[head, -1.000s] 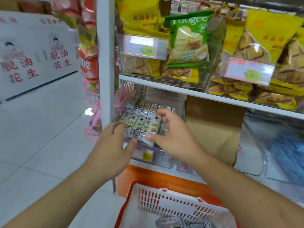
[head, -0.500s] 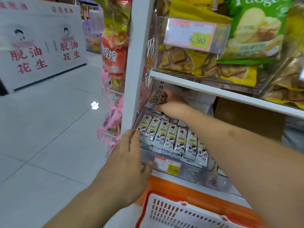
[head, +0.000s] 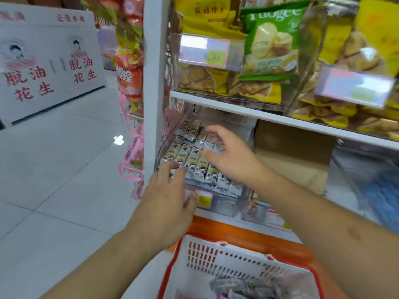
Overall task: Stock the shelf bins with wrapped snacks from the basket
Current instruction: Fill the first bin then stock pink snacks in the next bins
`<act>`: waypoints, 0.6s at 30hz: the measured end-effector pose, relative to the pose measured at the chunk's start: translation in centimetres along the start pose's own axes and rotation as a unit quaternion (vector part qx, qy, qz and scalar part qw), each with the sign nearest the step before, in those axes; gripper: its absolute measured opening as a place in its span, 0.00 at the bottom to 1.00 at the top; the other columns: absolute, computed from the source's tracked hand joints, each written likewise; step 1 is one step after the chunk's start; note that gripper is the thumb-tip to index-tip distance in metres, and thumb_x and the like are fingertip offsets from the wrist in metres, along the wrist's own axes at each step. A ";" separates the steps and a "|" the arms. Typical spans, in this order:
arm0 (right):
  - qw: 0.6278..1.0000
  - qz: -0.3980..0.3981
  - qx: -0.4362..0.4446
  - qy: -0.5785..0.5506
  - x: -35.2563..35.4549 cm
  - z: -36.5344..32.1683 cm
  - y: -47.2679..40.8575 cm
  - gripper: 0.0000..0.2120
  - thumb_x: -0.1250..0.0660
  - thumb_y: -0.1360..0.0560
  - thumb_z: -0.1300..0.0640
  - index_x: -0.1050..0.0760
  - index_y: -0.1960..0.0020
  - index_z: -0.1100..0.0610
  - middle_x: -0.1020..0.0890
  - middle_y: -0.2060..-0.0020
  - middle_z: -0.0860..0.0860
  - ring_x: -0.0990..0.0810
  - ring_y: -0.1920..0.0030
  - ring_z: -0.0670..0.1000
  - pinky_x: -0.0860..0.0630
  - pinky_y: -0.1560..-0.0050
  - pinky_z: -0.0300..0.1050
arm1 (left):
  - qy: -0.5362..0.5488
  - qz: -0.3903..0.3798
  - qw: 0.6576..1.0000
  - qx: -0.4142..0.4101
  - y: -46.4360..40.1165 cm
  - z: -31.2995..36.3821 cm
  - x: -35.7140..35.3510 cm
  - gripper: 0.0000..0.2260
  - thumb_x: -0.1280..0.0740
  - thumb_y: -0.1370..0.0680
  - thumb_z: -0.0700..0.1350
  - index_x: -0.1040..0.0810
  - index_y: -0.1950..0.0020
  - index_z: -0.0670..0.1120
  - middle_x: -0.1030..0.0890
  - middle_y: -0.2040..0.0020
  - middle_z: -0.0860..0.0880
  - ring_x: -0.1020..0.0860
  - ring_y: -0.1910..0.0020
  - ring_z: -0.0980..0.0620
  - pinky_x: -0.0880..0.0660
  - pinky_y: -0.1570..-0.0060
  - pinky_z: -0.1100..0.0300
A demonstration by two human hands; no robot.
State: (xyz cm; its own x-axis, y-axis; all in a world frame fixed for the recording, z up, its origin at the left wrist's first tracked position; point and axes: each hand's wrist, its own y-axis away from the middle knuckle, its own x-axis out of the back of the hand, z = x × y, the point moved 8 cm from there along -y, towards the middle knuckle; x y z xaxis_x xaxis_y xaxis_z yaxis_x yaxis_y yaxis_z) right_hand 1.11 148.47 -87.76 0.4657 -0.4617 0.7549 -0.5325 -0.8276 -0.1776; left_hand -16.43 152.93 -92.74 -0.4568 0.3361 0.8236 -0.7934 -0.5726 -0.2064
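I see the white shelf (head: 248, 112) with a clear bin (head: 241, 193) at its left end, rows of wrapped snacks (head: 194, 162) lined up inside. Below, near the bottom edge, sits the red-rimmed basket (head: 218, 253), more wrapped pieces loose in it. My right hand (head: 231, 158) hovers over the bin's middle rows, fingers spread and relaxed, gripping nothing. My left hand (head: 166, 201) is at the bin's front left corner, fingers loosely bent, tips touching the nearest packets, thumb by the yellow price tag (head: 204, 200).

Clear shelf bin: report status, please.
Left hand open at clear plastic bin front. Right hand open over small wrapped snack packets. Nothing blocking.
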 end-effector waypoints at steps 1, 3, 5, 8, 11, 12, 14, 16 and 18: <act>1.000 -0.001 0.014 -0.023 0.4 -0.1 2.2 0.26 0.28 0.20 0.51 0.30 0.24 0.47 0.24 0.32 0.45 0.25 0.35 0.43 0.24 0.35 0.49 | 0.012 -0.004 1.000 -0.006 0.5 0.8 -0.6 0.26 0.38 0.17 0.57 0.39 0.21 0.53 0.43 0.23 0.54 0.38 0.24 0.52 0.35 0.27 0.57; 0.998 -0.009 0.039 -0.048 0.7 -0.2 6.5 0.22 0.29 0.19 0.54 0.28 0.27 0.48 0.23 0.35 0.41 0.24 0.38 0.40 0.23 0.41 0.45 | 0.041 -0.025 0.999 0.001 1.3 1.8 -2.3 0.22 0.38 0.17 0.54 0.33 0.24 0.50 0.37 0.28 0.52 0.32 0.30 0.51 0.33 0.33 0.60; 0.997 -0.028 0.037 -0.057 0.1 0.8 10.7 0.19 0.29 0.20 0.55 0.26 0.30 0.49 0.21 0.37 0.41 0.23 0.38 0.41 0.23 0.42 0.43 | 0.054 -0.061 0.996 0.019 2.4 2.1 -4.9 0.19 0.37 0.17 0.52 0.30 0.28 0.48 0.33 0.31 0.50 0.28 0.33 0.48 0.30 0.33 0.55; 0.995 -0.082 -0.010 -0.053 -2.7 5.3 16.0 0.17 0.29 0.20 0.55 0.25 0.32 0.50 0.20 0.39 0.44 0.22 0.40 0.42 0.25 0.43 0.38 | 0.014 -0.130 0.991 0.024 4.6 1.0 -9.9 0.20 0.34 0.19 0.50 0.28 0.30 0.44 0.30 0.32 0.44 0.28 0.32 0.43 0.32 0.30 0.52; 0.983 -0.149 -0.101 -0.028 -6.6 12.6 20.5 0.16 0.29 0.18 0.53 0.25 0.32 0.50 0.22 0.39 0.44 0.23 0.40 0.44 0.26 0.45 0.39 | -0.041 -0.199 0.978 0.055 6.4 -2.4 -14.3 0.23 0.33 0.19 0.51 0.30 0.29 0.42 0.31 0.31 0.40 0.28 0.32 0.38 0.30 0.32 0.49; 0.976 -0.168 -0.139 -0.024 -8.0 15.4 21.7 0.16 0.29 0.18 0.52 0.26 0.32 0.50 0.22 0.40 0.44 0.23 0.40 0.46 0.26 0.44 0.41 | -0.057 -0.215 0.972 0.077 6.8 -4.0 -15.4 0.25 0.33 0.19 0.53 0.32 0.27 0.42 0.32 0.31 0.40 0.28 0.32 0.37 0.29 0.32 0.47; 0.955 -0.201 -0.214 -0.028 -10.7 21.0 24.0 0.15 0.29 0.19 0.54 0.26 0.34 0.52 0.24 0.44 0.44 0.23 0.42 0.50 0.24 0.43 0.47 | -0.072 -0.237 0.957 0.150 7.8 -7.6 -17.1 0.31 0.33 0.20 0.55 0.38 0.22 0.42 0.36 0.26 0.39 0.31 0.28 0.35 0.31 0.30 0.43; 0.934 -0.230 -0.271 -0.023 -13.4 25.8 26.0 0.14 0.29 0.19 0.54 0.27 0.35 0.52 0.25 0.46 0.45 0.23 0.43 0.52 0.22 0.41 0.52 | -0.058 -0.259 0.936 0.229 9.5 -10.5 -19.1 0.39 0.33 0.19 0.57 0.49 0.17 0.42 0.43 0.20 0.39 0.38 0.23 0.35 0.36 0.26 0.42; 0.924 -0.250 -0.289 -0.004 -15.7 29.0 27.0 0.16 0.30 0.20 0.50 0.27 0.34 0.50 0.24 0.43 0.45 0.22 0.41 0.50 0.21 0.39 0.53 | -0.040 -0.294 0.916 0.272 11.2 -11.9 -21.6 0.43 0.36 0.18 0.60 0.60 0.16 0.44 0.51 0.17 0.39 0.43 0.20 0.34 0.41 0.24 0.40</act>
State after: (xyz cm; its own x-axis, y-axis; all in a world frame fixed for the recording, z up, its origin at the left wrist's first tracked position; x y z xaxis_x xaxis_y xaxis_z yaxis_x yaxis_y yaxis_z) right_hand -0.10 124.07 -122.68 0.7593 -0.0711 0.6468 -0.5367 -0.6305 0.5608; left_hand -20.24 148.19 -119.14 0.0322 0.6627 0.7482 -0.5654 -0.6052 0.5604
